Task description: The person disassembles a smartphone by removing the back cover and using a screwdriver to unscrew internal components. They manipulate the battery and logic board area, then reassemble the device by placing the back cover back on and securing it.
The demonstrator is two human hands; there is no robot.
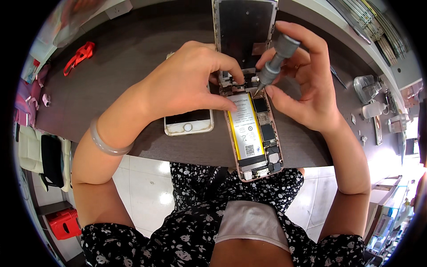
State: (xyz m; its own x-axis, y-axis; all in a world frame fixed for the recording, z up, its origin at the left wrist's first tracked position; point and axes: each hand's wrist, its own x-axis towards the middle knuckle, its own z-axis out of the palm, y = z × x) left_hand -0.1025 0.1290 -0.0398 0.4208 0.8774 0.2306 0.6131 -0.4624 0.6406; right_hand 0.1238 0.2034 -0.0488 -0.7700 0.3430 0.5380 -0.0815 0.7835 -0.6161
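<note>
A person's left hand (191, 80) spreads thumb and index finger apart over an opened smartphone (273, 156), thumb on the battery (247, 129) and index fingertip among the far-end parts, probably to steady them, while the fingers of the right hand (307, 84) are clamped on a gray precision screwdriver (278, 58). The ridged metal tool leans, its slim tip down beside the battery's far right corner; the index finger capping its end likely adds pressure and control. The phone sits at the near edge of a dark wood-grain surface (120, 58), its near end reaching past that edge, perhaps for easy access. Its flat black display panel (244, 35) extends from the far end, apparently folded away to bare the interior: a flat white battery label with yellow borders, dark rectangular modules, a thin pinkish frame. To the left, a glossy white-fronted phone (200, 127) lies partly hidden beneath the left hand.
</note>
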